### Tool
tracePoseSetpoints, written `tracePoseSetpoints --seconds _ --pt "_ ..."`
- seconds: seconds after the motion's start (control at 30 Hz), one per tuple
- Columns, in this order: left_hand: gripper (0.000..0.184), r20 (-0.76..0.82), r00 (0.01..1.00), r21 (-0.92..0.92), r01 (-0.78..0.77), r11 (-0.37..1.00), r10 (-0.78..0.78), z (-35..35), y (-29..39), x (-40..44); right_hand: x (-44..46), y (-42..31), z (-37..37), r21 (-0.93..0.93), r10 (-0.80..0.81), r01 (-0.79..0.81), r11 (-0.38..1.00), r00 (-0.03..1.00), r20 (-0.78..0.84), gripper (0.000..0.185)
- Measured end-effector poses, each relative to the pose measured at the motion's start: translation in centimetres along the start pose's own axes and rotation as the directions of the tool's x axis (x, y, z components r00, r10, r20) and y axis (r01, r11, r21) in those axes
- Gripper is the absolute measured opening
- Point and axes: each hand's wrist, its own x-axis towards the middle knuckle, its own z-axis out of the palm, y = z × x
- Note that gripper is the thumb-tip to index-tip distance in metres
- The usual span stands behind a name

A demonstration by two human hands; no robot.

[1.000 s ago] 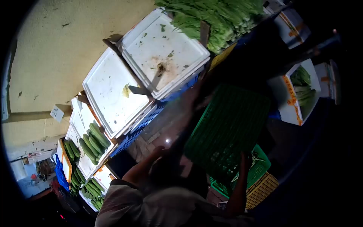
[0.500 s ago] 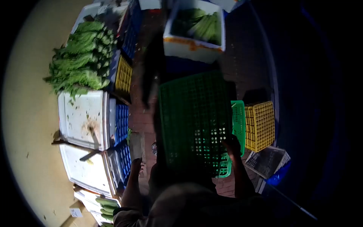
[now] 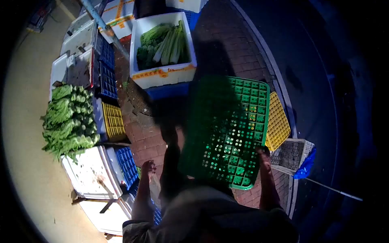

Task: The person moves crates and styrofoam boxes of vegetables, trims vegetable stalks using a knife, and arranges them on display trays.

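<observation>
Right grip (image 3: 264, 157) had the green crate (image 3: 233, 135) by its right edge, so most of it sat left of that hand. Left grip (image 3: 149, 167) hung apart from it, near a blue crate (image 3: 127, 167); honestly couldn't tell how wide.

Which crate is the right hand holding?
The green crate, gripped at its right edge by the right hand; the yellow crate and grey crate beyond it are not held.
</observation>
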Motion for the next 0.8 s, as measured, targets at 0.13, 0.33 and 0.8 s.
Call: tracePoseSetpoints --seconds 0.13,0.33,0.8 --pt "0.032 0.080 0.996 0.076 -0.034 0.997 0.027 7.4 9.1 0.9 1.1 -2.3 1.6 0.188 -0.358 0.362 0.913 0.932 -0.060 0.044" --pt "0.023 0.065 0.975 0.443 -0.218 0.869 0.212 11.1 20.2 11.1 6.0 -11.4 5.8 0.143 -0.088 0.149 0.979 0.927 -0.364 0.037" --pt "0.033 0.322 0.777 0.708 -0.577 0.407 0.541 45.9 40.4 21.2 37.6 -16.0 -5.1 0.389 0.080 0.160 0.907 0.842 -0.533 0.035"
